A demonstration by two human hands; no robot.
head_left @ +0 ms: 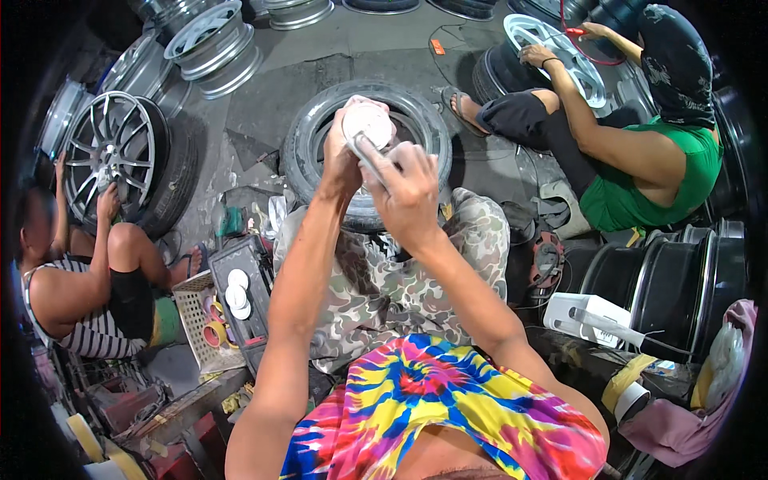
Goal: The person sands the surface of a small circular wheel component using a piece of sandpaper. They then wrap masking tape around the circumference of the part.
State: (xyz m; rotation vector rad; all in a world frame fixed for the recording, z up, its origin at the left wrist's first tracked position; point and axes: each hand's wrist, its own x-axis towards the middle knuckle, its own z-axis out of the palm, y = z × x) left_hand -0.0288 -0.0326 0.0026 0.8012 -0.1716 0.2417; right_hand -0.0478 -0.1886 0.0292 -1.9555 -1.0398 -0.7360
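Over a tyre (300, 164) lying flat between my knees, my left hand (342, 160) grips a round white disc (368, 120) that looks like a wheel centre cap. My right hand (410, 192) is closed on a thin grey strip (364, 162), its end against the disc's near edge. Whether the strip is sandpaper or a flat tool cannot be made out. Several similar white discs (238, 294) lie on a dark case (236, 260) to the left of my legs.
At left a person (72, 308) works on a spoked wheel (112, 148); at right another in green (664, 168) handles a silver wheel (552, 56). A basket (188, 292) holds tape rolls. A white device (588, 318) rests beside dark rims (652, 276). More rims (212, 48) stand behind.
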